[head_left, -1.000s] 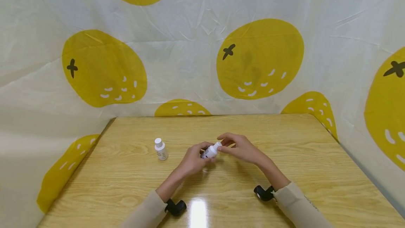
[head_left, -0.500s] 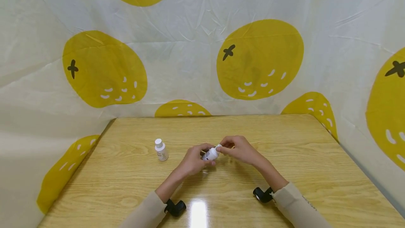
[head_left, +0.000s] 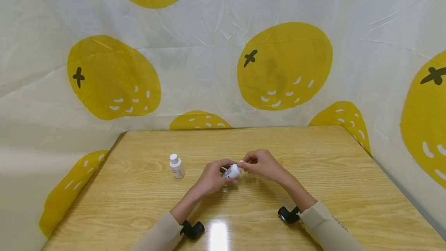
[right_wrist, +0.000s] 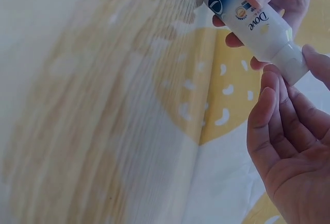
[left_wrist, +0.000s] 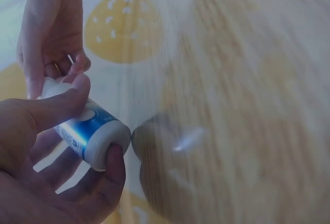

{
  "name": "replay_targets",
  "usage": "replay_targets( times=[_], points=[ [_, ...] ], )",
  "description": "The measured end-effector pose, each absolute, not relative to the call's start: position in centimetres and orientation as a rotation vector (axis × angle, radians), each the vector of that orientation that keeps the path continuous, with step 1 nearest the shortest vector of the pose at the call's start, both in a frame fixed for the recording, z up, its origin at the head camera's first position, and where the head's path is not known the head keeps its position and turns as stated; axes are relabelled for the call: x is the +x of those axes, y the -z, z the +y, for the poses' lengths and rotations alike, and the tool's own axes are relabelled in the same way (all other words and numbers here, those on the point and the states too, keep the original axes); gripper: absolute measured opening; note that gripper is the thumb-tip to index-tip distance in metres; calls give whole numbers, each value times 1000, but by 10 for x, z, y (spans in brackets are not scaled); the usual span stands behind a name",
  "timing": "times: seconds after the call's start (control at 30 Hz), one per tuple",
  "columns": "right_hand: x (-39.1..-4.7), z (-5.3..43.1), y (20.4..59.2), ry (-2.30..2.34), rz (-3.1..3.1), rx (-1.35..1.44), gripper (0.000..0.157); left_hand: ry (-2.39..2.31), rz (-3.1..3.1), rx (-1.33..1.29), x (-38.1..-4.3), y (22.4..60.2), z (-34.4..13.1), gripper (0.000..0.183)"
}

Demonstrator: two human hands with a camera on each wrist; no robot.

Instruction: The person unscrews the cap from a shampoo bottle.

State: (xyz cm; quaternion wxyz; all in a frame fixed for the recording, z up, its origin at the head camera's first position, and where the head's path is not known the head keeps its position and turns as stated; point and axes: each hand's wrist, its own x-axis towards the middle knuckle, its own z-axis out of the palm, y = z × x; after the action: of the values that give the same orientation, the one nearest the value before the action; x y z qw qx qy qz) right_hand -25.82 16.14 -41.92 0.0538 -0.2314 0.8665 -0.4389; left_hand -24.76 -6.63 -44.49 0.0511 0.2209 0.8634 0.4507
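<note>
Now I am holding the small bottle [head_left: 232, 171] tilted near frame centre in my left hand [head_left: 212, 177], cap end pointing right. My right hand [head_left: 263, 164] is pinching its cap [right_wrist: 290, 61]; both grips are closing narrow around it.

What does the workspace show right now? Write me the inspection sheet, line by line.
Surface: wooden table, glossy, with a glare patch near the front edge.
Job's things: small white bottle with blue label, held tilted above the table.
Clutter: second small white bottle, upright, capped, apart on the left.
Hands: left hand grips the bottle's body; right hand pinches its cap end.
Cables: nothing seen.
Surroundings: white sheet printed with yellow fruit, behind and at both sides.
</note>
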Motion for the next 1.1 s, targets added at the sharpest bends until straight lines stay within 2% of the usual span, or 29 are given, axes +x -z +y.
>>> replay_targets(
  times=[0.7,1.1],
  points=[
    [-259,161,419,1290,2691,-874,23,-1365,2622,671,-247,444,-67,41],
    [-259,162,419,1334,2661,-769,23,-1321,2581,692,-248,441,-67,37]
  ],
)
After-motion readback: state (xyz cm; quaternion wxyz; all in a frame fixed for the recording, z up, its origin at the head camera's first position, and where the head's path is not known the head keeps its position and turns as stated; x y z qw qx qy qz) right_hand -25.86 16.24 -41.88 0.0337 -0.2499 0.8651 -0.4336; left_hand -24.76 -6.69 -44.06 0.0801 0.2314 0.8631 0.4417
